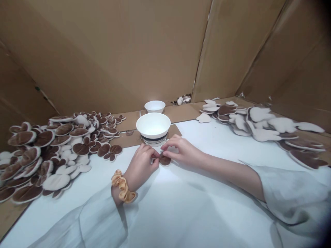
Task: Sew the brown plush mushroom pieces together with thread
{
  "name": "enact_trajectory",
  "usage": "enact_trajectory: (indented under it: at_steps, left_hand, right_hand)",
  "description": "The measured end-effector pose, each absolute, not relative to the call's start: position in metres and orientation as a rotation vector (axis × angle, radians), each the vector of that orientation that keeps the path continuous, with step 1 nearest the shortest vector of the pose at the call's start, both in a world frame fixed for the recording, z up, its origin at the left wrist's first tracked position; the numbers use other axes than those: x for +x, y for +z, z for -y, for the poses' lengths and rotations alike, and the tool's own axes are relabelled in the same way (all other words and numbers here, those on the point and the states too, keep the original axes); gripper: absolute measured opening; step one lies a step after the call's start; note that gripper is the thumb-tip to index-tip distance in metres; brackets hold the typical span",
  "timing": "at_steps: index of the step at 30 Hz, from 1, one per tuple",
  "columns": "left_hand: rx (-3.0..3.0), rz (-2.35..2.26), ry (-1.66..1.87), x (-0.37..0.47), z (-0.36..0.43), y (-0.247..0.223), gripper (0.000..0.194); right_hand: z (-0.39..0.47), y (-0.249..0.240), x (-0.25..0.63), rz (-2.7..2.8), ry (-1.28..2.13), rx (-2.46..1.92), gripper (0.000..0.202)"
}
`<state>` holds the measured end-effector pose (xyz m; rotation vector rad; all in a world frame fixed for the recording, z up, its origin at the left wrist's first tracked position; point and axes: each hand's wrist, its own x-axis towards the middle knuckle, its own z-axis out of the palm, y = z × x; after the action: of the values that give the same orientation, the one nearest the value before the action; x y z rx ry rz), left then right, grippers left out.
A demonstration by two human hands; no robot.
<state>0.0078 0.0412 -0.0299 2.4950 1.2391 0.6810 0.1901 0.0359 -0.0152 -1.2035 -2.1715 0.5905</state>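
A small brown fabric piece with a pale edge (165, 161) lies on the white tabletop, between my two hands. My left hand (143, 162), an orange scrunchie (123, 186) round its wrist, pinches the piece's left side between thumb and fingers. From the right, my right hand (180, 150) reaches over it with thumb and index finger bent and a gap between them; its fingertips are close to the piece's upper edge. Just behind my hands stands a white bowl (153, 125) on a dark-banded base.
A second white bowl (154, 106) stands farther back. Brown and white fabric pieces are heaped at the left (59, 137), and larger ones at the right (258, 125). Cardboard walls (108, 51) enclose the back and sides. Small scraps (183, 100) lie by the back wall.
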Motion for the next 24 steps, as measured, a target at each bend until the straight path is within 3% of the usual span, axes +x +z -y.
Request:
enact_trajectory:
  at_steps: [7, 14, 24]
  left_hand:
    - [2.503, -1.249, 0.654, 0.009, -0.041, -0.026, 0.006]
    - [2.536, -1.273, 0.643, 0.009, -0.04, -0.029, 0.008]
    - [2.545, -1.227, 0.67, 0.012, -0.041, -0.031, 0.01]
  right_hand:
    - [-0.034, -0.023, 0.179, 2.248, 0.515, -1.182, 0.004]
    - [-0.04, -0.025, 0.186, 2.372, 0.425, -1.173, 0.006]
    - [-0.031, -0.024, 0.178, 2.605, -0.132, -1.266, 0.023]
